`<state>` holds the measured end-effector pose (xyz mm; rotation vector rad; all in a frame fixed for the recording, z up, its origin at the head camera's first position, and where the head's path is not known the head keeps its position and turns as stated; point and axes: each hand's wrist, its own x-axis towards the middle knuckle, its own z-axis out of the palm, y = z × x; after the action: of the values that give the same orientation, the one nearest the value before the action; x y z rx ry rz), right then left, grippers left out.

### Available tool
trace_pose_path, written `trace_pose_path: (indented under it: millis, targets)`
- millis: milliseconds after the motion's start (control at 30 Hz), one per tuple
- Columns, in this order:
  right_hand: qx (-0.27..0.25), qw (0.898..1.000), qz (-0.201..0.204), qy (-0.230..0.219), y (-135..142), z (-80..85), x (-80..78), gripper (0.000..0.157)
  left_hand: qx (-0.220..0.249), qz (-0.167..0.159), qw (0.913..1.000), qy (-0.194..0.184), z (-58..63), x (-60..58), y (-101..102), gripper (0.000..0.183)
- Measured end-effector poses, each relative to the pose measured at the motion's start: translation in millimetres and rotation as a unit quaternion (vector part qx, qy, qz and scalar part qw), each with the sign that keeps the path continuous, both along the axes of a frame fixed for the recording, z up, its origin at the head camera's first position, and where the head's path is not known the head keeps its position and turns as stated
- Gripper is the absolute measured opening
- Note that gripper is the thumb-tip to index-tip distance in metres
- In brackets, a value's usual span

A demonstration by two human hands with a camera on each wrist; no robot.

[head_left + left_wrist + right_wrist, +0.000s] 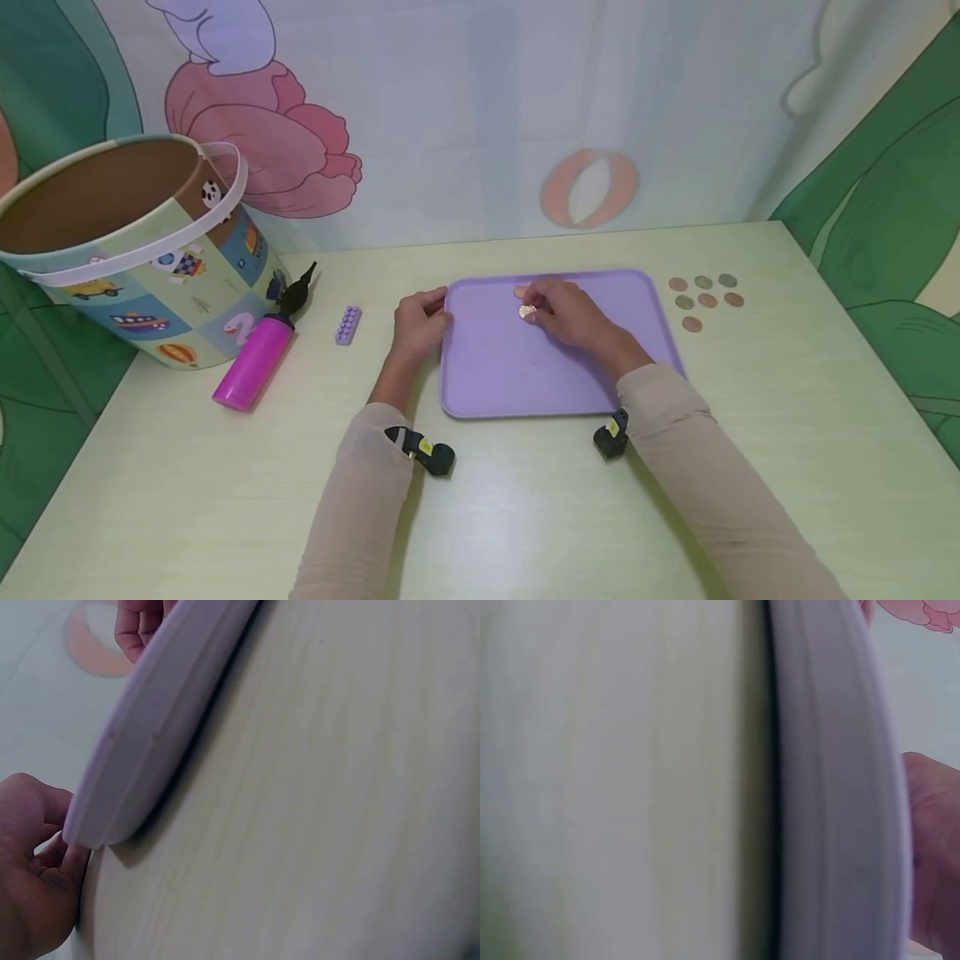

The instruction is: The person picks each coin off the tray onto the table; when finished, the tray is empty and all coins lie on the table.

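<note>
A purple tray (525, 375) lies on the table, with my left hand (420, 323) gripping its left rim between thumb and fingers. In the left wrist view that hand (34, 862) is at the tray's corner. My right hand (566, 312) is over the tray's upper middle and pinches a shiny coin (527, 312) at its fingertips. Just behind it, a copper-coloured coin (521, 292) lies on the tray, partly covered by the fingers. The right wrist view shows mainly the tray's side wall (840, 787), which hides the right fingers and the coins.
Several copper and silver coins (707, 300) lie right of the tray. To the left are a small purple toy brick (348, 325), a magenta pump with a black nozzle (255, 362) and a large patterned bucket (172, 283) with a white handle. A printed curtain (450, 125) hangs behind the table.
</note>
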<state>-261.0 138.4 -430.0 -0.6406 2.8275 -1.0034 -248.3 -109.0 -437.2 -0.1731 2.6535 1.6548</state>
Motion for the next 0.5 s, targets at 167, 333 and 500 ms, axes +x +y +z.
trace_pose_path:
  millis: [167, 333, 500]
  targets:
    - [-0.011, 1.0, 0.014, 0.015, 2.0, -2.1, 1.2, 0.013, 0.002, 0.001, 1.0, 0.001, 1.0, 0.8, 0.4, 0.048]
    - [-0.016, 0.999, 0.024, 0.015, 3.1, -3.2, 0.2, 0.013, 0.003, 0.003, 1.0, 0.001, 1.9, 1.5, 1.0, 0.047]
    - [-0.019, 0.999, 0.031, 0.019, 5.0, -4.0, -0.2, 0.015, 0.001, 0.004, 1.0, 0.0, 1.9, 1.7, 1.0, 0.047]
